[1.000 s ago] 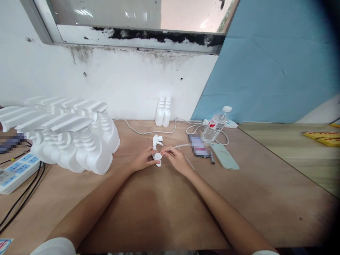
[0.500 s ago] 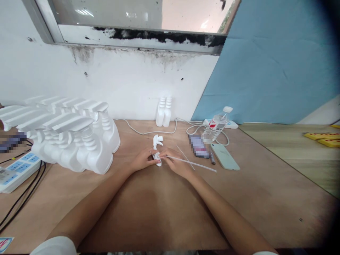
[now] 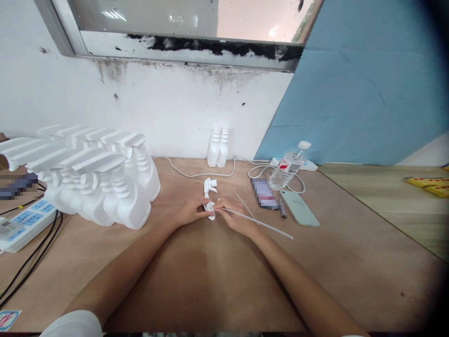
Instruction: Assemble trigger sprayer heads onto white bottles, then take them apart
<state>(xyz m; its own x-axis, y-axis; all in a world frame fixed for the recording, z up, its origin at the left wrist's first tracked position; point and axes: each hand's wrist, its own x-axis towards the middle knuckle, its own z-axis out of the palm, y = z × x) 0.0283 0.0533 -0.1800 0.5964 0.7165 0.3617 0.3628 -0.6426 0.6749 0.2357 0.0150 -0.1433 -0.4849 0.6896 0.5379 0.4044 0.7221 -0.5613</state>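
My left hand [image 3: 192,210] is closed on a small white plastic trigger-sprayer part [image 3: 210,209], held low over the table. Against its right side is my right hand [image 3: 235,214], whose fingers pinch a long thin white tube [image 3: 268,226] close to one end; the free end slants down to the right. Whether the tube sits inside the part is hidden by the fingers. A white trigger spray head [image 3: 210,185] is just beyond my hands. Another thin tube [image 3: 244,206] lies on the table behind my right hand.
Many white bottles [image 3: 135,206] stand in a group at left, beside a power strip [image 3: 30,222]. Two more bottles [image 3: 218,150] stand by the wall. At right are a dark phone [image 3: 264,193], a marker [image 3: 283,208], a pale green phone [image 3: 300,208] and a water bottle [image 3: 286,168].
The tube's free end has swung down towards me, so it slants more steeply. My left hand keeps its hold on the white part. The whole view has shifted slightly.
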